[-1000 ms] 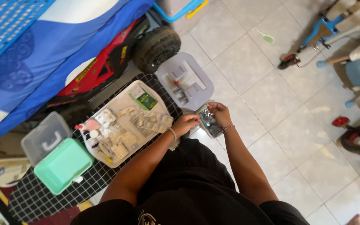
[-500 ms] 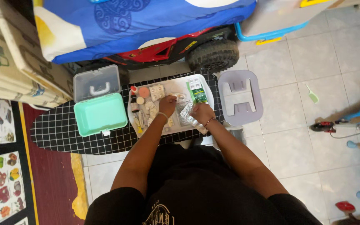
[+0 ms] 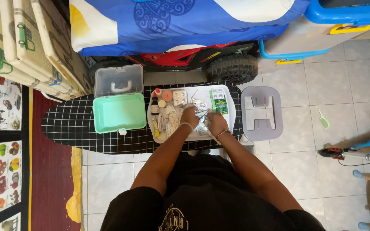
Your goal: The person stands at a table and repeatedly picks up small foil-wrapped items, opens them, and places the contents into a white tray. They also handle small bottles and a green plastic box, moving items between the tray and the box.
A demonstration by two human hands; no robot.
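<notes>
Board (image 3: 86, 128), black with a white grid, serves as the bench and carries two containers side by side. The mint box (image 3: 119, 113) stands open and looks empty, its clear lid (image 3: 118, 81) with a white handle tipped back behind it. Just right of it sits the white tray (image 3: 232, 107), crowded with blister packs (image 3: 179, 97), a small red-capped bottle (image 3: 157, 93), a round pinkish tub (image 3: 167, 95) and a green packet (image 3: 221, 106). Beyond the board's right end stands a grey stool (image 3: 262, 113) on the tiled floor. Over the tray's middle, the left hand (image 3: 190, 116) and right hand (image 3: 216, 122) meet on a silvery foil strip (image 3: 203, 124); fingers of both are curled onto it, though the exact grip is too small to tell.
</notes>
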